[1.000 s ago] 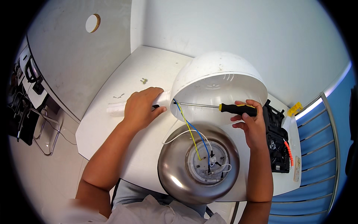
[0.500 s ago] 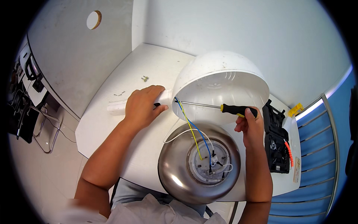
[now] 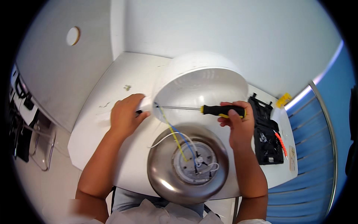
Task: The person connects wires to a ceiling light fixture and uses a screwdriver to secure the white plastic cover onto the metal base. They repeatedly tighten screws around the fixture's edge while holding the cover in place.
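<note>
My left hand [image 3: 126, 116] is closed round the white tubular neck [image 3: 104, 117] of a large white dome shade [image 3: 201, 87], which lies on its side with its open mouth facing me. A small black piece [image 3: 139, 112] shows by my left thumb. My right hand [image 3: 240, 123] grips the black-and-yellow handle of a screwdriver [image 3: 223, 111]. Its long shaft lies level across the dome's mouth, the tip at the inner wall by the neck. Blue and yellow wires [image 3: 173, 130] run from there to a rounded metal lamp body [image 3: 164, 175] in front of me, which also has a white cable.
A black tool case [image 3: 269, 149] lies open at the right, with an orange-red tool [image 3: 280, 143] on it. Behind it is a yellow box [image 3: 284, 100]. Small screws [image 3: 127, 87] lie on the white table [image 3: 87, 140]. A metal railing [image 3: 332, 149] runs along the right.
The whole view has shifted, moving everything left in the picture. My right fingers have re-gripped, now wrapping over the top of the screwdriver handle, which sits more level. The left hand keeps its hold.
</note>
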`<state>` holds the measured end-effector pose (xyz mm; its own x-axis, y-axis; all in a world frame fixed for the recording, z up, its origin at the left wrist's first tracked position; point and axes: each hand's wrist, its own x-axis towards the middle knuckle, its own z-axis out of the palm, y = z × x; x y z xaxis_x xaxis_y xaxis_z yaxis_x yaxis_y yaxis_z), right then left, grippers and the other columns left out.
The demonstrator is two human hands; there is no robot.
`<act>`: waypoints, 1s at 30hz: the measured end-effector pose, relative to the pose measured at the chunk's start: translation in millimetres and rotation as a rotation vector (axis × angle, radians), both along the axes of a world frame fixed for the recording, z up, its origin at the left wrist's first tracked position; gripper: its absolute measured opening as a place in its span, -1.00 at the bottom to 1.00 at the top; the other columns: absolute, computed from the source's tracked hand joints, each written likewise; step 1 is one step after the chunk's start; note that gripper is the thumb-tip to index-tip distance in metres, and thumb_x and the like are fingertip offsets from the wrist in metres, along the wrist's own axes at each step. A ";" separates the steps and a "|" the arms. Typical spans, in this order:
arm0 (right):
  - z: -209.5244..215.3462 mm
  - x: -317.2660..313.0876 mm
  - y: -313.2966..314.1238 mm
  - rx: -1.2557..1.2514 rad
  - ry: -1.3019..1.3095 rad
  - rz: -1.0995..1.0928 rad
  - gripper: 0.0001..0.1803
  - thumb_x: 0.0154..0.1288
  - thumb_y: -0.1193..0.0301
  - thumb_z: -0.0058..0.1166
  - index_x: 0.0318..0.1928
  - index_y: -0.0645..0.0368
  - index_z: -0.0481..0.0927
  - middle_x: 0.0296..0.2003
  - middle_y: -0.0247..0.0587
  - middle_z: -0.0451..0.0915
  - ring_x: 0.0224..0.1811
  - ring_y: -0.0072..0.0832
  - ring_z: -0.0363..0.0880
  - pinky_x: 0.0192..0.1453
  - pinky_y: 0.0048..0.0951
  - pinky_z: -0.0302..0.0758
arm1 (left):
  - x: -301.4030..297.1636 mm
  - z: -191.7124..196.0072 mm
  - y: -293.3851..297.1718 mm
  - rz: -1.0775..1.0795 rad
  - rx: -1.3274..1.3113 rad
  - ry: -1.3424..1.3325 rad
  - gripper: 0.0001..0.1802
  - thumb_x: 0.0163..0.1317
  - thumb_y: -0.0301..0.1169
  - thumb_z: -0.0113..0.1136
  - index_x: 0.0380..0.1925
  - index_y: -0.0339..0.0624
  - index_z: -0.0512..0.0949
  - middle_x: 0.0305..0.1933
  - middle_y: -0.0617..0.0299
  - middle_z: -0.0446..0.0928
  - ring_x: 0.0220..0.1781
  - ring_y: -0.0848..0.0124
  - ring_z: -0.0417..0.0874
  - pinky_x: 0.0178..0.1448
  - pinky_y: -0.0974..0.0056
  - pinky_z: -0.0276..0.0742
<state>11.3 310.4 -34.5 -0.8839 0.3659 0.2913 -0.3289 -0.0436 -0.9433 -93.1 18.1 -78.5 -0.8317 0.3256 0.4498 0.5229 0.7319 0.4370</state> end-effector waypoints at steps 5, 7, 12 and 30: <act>15.3 17.4 -8.7 0.188 0.352 -0.009 -0.43 0.22 0.56 0.10 0.18 0.09 0.16 -0.08 0.11 0.59 -0.30 -0.44 0.62 -0.33 -0.53 0.58 | -2.3 -6.8 -0.9 0.007 0.025 0.050 -0.43 -0.07 -0.29 0.48 -0.01 -0.11 0.52 -0.02 0.15 0.61 -0.07 0.09 0.61 -0.05 0.09 0.45; 16.2 24.3 -9.2 0.218 0.407 0.062 -0.34 0.21 0.60 0.12 0.26 0.12 0.11 -0.01 0.08 0.55 -0.14 -0.45 0.58 -0.11 -0.50 0.56 | -4.9 -10.5 1.0 0.041 0.025 0.008 -0.42 -0.08 -0.33 0.49 0.00 -0.12 0.52 -0.04 0.12 0.62 -0.07 0.08 0.61 -0.02 0.11 0.48; 22.2 31.1 -17.9 0.201 0.338 0.151 -0.27 0.22 0.67 0.03 0.36 0.16 0.06 0.05 -0.07 0.49 -0.03 -0.52 0.53 0.07 -0.46 0.52 | -4.0 -9.3 2.2 0.065 0.049 0.023 -0.40 -0.12 -0.37 0.51 0.00 -0.13 0.53 -0.11 0.07 0.64 -0.12 0.04 0.63 -0.04 0.11 0.52; 37.7 30.9 2.3 0.086 0.622 0.476 0.21 0.13 0.66 -0.10 0.41 -0.16 -0.80 0.17 0.25 0.44 -0.12 -0.49 0.51 0.13 -0.38 0.43 | -8.4 -16.3 2.1 -0.001 0.122 0.034 -0.45 -0.09 -0.45 0.48 -0.02 -0.20 0.52 -0.18 0.04 0.64 -0.17 0.08 0.66 -0.06 0.17 0.53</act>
